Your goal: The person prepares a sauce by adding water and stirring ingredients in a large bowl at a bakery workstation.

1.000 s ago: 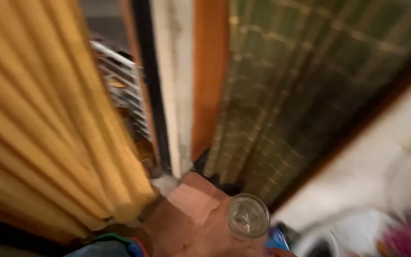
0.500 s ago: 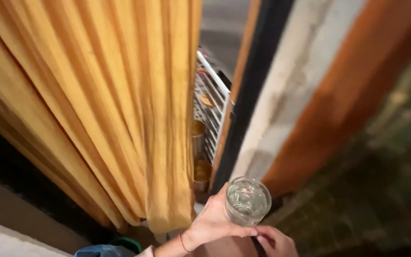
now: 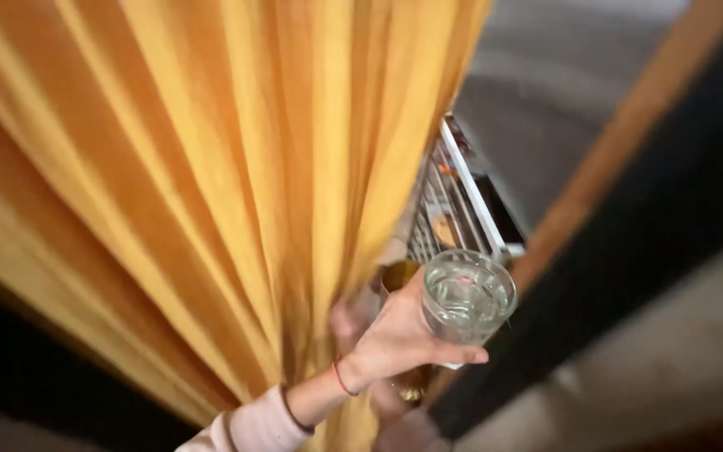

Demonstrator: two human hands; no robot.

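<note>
Far left: one orange curtain (image 3: 211, 184) is hanging in deep folds, filling most of the view.

At its right edge a few fingers of the right hand (image 3: 346, 322) are showing against the cloth. The rest is lying hidden under the other wrist, so I cannot tell whether it is gripping the fold or only pressing it.

Centre: the left hand (image 3: 395, 339), in a pink sleeve (image 3: 253, 427), is wrapping round one clear glass (image 3: 467, 300), thumb closing under the wall and fingers behind.

The glass is standing upright, mouth towards the camera, water inside. It is sitting just right of the curtain edge, the left hand nearer to it.

Right: one white wire rack (image 3: 453, 201) is showing through the gap, then a wooden door frame (image 3: 629, 142).
</note>
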